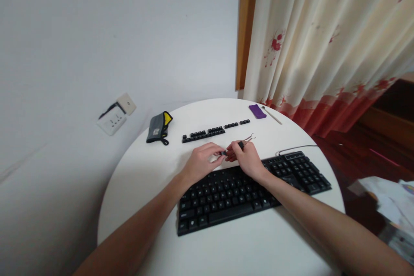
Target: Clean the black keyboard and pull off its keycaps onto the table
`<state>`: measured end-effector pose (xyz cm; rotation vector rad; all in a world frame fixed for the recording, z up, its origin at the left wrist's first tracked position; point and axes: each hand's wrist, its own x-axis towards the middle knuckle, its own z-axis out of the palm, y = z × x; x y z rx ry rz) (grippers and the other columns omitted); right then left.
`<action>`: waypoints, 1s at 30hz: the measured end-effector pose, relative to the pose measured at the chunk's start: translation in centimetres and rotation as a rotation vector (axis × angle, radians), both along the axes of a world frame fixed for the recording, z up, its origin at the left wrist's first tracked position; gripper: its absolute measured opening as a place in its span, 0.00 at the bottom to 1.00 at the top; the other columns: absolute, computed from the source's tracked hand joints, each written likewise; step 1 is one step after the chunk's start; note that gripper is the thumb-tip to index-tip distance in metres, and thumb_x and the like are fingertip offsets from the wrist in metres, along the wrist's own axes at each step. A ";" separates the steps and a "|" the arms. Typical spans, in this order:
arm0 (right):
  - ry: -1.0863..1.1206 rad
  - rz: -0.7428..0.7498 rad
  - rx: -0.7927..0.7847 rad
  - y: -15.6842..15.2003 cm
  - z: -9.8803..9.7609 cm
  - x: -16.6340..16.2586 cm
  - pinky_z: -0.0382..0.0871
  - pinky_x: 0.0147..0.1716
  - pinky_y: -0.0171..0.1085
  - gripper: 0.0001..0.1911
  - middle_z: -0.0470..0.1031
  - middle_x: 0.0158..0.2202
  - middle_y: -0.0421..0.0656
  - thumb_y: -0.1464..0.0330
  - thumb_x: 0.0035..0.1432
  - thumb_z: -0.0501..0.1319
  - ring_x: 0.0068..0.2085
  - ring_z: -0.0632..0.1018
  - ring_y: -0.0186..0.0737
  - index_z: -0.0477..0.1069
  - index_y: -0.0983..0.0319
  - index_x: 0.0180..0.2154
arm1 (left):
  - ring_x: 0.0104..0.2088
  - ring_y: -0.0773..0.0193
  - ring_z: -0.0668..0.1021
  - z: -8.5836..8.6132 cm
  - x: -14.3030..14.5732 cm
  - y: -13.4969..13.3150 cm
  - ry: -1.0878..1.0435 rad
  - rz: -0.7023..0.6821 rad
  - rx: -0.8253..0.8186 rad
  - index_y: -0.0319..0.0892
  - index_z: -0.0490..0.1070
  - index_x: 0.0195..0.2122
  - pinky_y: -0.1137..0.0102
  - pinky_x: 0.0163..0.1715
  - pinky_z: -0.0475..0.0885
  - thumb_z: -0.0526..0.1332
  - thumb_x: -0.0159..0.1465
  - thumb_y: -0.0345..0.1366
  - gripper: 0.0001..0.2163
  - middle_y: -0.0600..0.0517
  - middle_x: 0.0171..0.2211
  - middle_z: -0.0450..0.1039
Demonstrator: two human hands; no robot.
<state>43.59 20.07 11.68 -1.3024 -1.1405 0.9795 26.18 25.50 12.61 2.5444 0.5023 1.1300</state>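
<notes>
My left hand (205, 161) is closed, with a small black keycap (223, 153) pinched between thumb and fingertips. Close beside it, my right hand (244, 157) is wrapped around a wire keycap puller (249, 138); its thin bent wires stick out past the fingers, and a black piece shows at the fingers. Both hands are just above the far edge of a black keyboard (231, 211), whose top row is partly hidden by the right hand and wrist. Beyond them, removed black keycaps (207, 135) lie in rows on the white round table (136, 207).
A folded grey and yellow cloth (157, 129) lies at the table's far left. At the far right are a purple cloth (257, 111) and a slim brush (272, 115). The keyboard's cable (297, 147) runs to the right edge. Wall and curtain (291, 51) stand behind.
</notes>
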 end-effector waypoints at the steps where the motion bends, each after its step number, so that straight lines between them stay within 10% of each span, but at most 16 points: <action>1: -0.092 -0.011 0.016 -0.1 0.1 0.1 0.73 0.31 0.38 0.17 0.76 0.25 0.45 0.61 0.63 0.52 0.27 0.78 0.40 0.72 0.64 0.28 | 0.33 0.66 0.79 0.1 0.0 0.0 -0.024 0.009 -0.011 0.40 0.76 0.38 0.72 0.36 0.76 0.63 0.62 0.30 0.04 0.49 0.35 0.78; 12: -0.533 0.117 0.359 -1.1 0.9 0.3 0.67 0.40 0.36 0.11 0.76 0.37 0.43 0.74 0.62 0.53 0.36 0.75 0.37 0.71 0.62 0.43 | 0.35 0.64 0.79 -0.6 -0.1 0.6 -0.046 0.031 -0.136 0.42 0.77 0.39 0.69 0.38 0.75 0.64 0.63 0.34 0.05 0.49 0.35 0.79; 30: -0.806 -0.085 0.081 2.5 1.3 4.0 0.65 0.33 0.35 0.07 0.79 0.31 0.42 0.69 0.53 0.65 0.31 0.75 0.38 0.77 0.62 0.37 | 0.27 0.67 0.79 -0.7 -0.5 1.0 0.074 0.134 -0.420 0.40 0.74 0.34 0.73 0.30 0.73 0.53 0.70 0.40 0.14 0.52 0.30 0.79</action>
